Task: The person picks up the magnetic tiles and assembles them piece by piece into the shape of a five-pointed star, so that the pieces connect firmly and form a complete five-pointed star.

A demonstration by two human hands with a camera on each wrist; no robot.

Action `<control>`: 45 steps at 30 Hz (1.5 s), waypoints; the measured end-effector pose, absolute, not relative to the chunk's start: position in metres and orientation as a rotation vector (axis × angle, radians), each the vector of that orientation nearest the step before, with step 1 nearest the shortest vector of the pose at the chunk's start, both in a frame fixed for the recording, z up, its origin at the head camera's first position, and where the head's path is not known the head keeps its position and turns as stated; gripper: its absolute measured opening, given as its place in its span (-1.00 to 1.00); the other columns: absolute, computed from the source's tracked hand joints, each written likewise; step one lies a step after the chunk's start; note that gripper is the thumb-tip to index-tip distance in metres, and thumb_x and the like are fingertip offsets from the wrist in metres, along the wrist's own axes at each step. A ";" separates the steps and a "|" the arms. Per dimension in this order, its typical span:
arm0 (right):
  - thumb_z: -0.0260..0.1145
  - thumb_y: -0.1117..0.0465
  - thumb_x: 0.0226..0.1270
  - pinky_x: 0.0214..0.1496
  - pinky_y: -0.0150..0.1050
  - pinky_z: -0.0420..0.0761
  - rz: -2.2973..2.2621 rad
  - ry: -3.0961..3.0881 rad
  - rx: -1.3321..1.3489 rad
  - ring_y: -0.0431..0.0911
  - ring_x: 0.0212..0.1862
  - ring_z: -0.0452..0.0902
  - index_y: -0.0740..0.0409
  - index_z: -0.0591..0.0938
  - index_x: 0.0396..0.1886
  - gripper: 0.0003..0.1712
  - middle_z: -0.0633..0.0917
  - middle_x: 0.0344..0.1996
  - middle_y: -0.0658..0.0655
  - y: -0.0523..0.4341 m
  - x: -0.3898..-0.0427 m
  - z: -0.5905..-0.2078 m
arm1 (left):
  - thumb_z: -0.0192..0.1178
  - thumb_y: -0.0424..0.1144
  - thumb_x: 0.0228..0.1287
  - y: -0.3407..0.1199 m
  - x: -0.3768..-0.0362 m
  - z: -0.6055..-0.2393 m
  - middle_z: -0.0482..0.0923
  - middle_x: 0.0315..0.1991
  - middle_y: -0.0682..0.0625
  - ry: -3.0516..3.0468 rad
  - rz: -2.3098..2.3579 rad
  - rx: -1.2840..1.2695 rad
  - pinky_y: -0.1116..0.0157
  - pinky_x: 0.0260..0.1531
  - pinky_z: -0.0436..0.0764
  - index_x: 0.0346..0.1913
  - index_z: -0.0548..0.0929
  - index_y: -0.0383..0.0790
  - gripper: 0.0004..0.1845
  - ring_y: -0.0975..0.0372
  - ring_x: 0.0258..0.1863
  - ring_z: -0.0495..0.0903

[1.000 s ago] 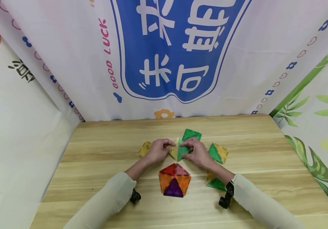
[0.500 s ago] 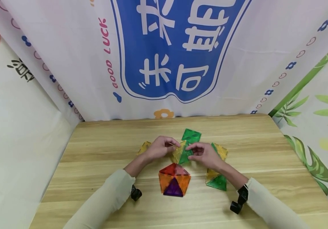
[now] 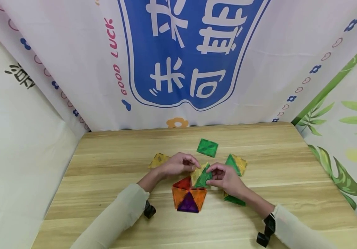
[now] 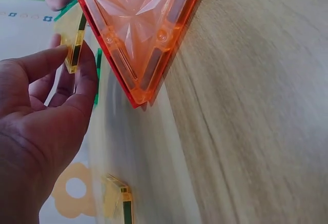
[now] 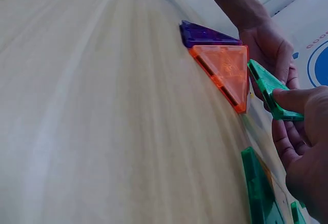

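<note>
Both hands hold a joined pair of translucent magnetic tiles, tilted above the rear edge of a multicoloured magnetic-tile shape. My left hand (image 3: 179, 164) pinches the yellow triangular tile (image 4: 75, 32) between thumb and fingers. My right hand (image 3: 229, 178) pinches the green triangular tile (image 5: 270, 88), thumb on its face. In the head view the pair meets along a slanting edge. The raised shape below has red (image 3: 183, 183), orange (image 3: 179, 197) and purple (image 3: 188, 203) triangles around a central point; its rear right part is hidden behind the held pair.
A green square tile (image 3: 207, 147) lies at the back. To the left is a yellow tile (image 3: 158, 160), partly behind the left hand. A green-and-yellow pair (image 3: 235, 165) lies at right; another (image 3: 235, 200) is partly under the right forearm. Curtains hang behind the wooden table (image 3: 103, 193).
Both hands have brought the yellow-and-green pair toward the person and slightly right, from behind the multicoloured shape to over its rear edge. The pink triangle seen earlier is now covered.
</note>
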State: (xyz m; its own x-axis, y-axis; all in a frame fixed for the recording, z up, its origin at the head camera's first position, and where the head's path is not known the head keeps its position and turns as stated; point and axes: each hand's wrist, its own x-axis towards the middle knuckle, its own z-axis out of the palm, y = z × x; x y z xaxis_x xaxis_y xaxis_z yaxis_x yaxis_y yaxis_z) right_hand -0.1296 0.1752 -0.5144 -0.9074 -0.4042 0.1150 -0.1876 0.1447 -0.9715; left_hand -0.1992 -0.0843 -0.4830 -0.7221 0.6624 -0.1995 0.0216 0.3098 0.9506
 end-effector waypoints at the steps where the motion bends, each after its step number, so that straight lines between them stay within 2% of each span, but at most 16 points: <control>1: 0.60 0.44 0.20 -0.27 -0.34 0.72 -1.862 2.240 -0.587 -0.14 -0.29 0.66 0.33 0.70 -0.01 -0.62 0.69 -0.18 0.35 0.174 -0.128 -0.515 | 0.23 -0.41 0.51 -0.084 -0.200 -0.485 0.74 0.02 -0.02 1.997 1.441 0.601 0.21 0.06 0.65 0.00 0.80 -0.26 -0.83 0.19 -0.04 0.62; 15: 0.67 0.38 0.12 -0.16 -0.27 0.80 -1.818 2.428 -0.513 -0.01 -0.17 0.76 0.22 0.71 -0.16 -0.66 0.75 -0.18 0.21 0.168 -0.115 -0.523 | 0.24 -0.49 0.49 -0.076 -0.193 -0.493 0.75 -0.04 -0.02 2.060 1.351 0.728 0.27 0.05 0.70 0.03 0.76 -0.24 -0.80 0.20 -0.02 0.70; 23: 0.73 0.31 0.05 -0.28 -0.28 0.78 -1.694 2.681 -0.695 -0.05 -0.29 0.74 0.15 0.69 -0.15 -0.58 0.75 -0.26 0.10 0.173 -0.116 -0.520 | 0.29 -0.42 0.50 -0.079 -0.181 -0.488 0.77 0.01 -0.03 2.186 1.291 0.833 0.28 0.13 0.69 0.07 0.74 -0.24 -0.81 0.19 0.06 0.72; 26: 0.75 0.34 -0.03 -0.18 -0.21 0.79 -1.601 2.792 -0.845 -0.01 -0.17 0.72 0.19 0.69 -0.07 -0.48 0.74 -0.13 0.18 0.177 -0.122 -0.517 | 0.29 -0.38 0.51 -0.086 -0.174 -0.485 0.75 0.05 -0.05 2.239 1.274 0.861 0.26 0.12 0.70 0.12 0.72 -0.27 -0.79 0.17 0.09 0.72; 31: 0.75 0.31 -0.01 -0.02 -0.07 0.77 -1.433 2.824 -1.096 0.07 0.15 0.63 0.23 0.70 0.08 -0.38 0.68 0.18 0.29 0.182 -0.134 -0.513 | 0.39 -0.21 0.46 -0.103 -0.160 -0.484 0.70 0.14 -0.11 2.350 1.175 0.933 0.13 0.15 0.69 0.22 0.68 -0.30 -0.63 0.09 0.12 0.69; 35: 0.72 0.27 0.08 0.09 -0.03 0.73 -1.349 2.760 -1.172 0.08 0.25 0.59 0.19 0.73 0.12 -0.43 0.68 0.23 0.24 0.184 -0.138 -0.510 | 0.51 0.07 0.30 -0.115 -0.147 -0.486 0.67 0.18 -0.05 2.455 1.008 0.964 0.15 0.16 0.66 0.28 0.65 -0.22 -0.38 0.14 0.13 0.64; 38: 0.69 0.23 0.14 0.21 0.01 0.68 -1.289 2.735 -1.186 0.05 0.28 0.59 0.14 0.74 0.13 -0.47 0.71 0.20 0.16 0.183 -0.139 -0.509 | 0.60 0.20 0.12 -0.120 -0.137 -0.487 0.64 0.16 -0.01 2.504 0.910 1.001 0.21 0.12 0.66 0.28 0.63 -0.21 -0.22 0.18 0.09 0.60; 41: 0.67 0.24 0.17 0.27 0.00 0.65 -1.279 2.713 -1.188 0.02 0.26 0.61 0.12 0.75 0.12 -0.50 0.74 0.16 0.11 0.182 -0.138 -0.509 | 0.64 0.22 0.03 -0.123 -0.131 -0.488 0.61 0.14 0.02 2.539 0.855 1.054 0.24 0.12 0.66 0.27 0.62 -0.20 -0.16 0.21 0.08 0.59; 45: 0.68 0.27 0.16 0.22 -0.06 0.68 -1.301 2.730 -1.211 -0.01 0.18 0.65 0.13 0.75 0.07 -0.53 0.76 0.09 0.07 0.180 -0.136 -0.512 | 0.66 0.09 0.08 -0.126 -0.132 -0.488 0.61 0.14 0.03 2.551 0.855 1.076 0.22 0.17 0.65 0.24 0.63 -0.17 -0.27 0.22 0.11 0.59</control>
State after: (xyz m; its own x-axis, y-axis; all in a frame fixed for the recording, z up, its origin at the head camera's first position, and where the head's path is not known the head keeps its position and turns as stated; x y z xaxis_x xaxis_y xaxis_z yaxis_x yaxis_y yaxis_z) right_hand -0.1365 0.1805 -0.5124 -0.7179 -0.5747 0.3930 -0.6672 0.4069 -0.6239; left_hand -0.1317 -0.1260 -0.4876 -0.6989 0.7153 0.0030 0.5727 0.5571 0.6014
